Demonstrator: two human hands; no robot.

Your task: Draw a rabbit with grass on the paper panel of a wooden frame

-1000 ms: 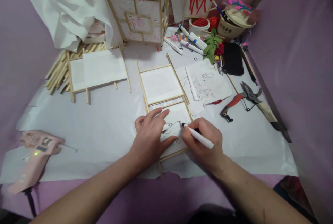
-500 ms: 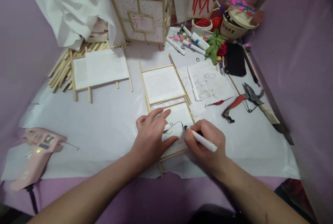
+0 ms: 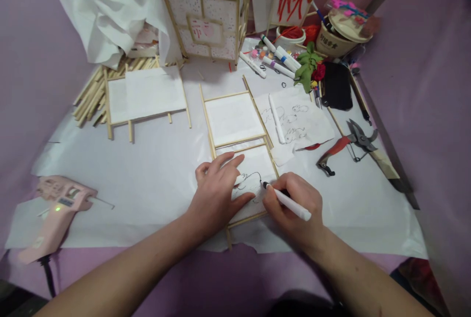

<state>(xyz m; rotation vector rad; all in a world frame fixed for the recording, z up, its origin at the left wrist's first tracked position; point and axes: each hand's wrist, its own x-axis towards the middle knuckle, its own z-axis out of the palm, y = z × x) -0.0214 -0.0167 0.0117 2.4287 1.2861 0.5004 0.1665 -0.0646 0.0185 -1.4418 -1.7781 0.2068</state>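
Note:
A bamboo-stick frame with white paper panels (image 3: 234, 119) lies flat in front of me. My left hand (image 3: 217, 193) rests open on its near panel, fingers flat, pressing the paper down. My right hand (image 3: 294, 204) is closed on a white marker pen (image 3: 289, 202), whose black tip touches the paper just right of my left fingers. A small black line drawing (image 3: 247, 183) shows on the panel between the two hands.
A pink glue gun (image 3: 55, 209) lies at the left. Another papered frame (image 3: 145, 95) and loose sticks sit behind. A sketch sheet (image 3: 298, 119) with a pen, red-handled cutters (image 3: 346, 145), markers, a black phone and a standing paper lantern (image 3: 206, 13) fill the back and right.
The marker tip has moved a little to the right and down along the drawn line. My left hand stays put. The camera view has shifted slightly.

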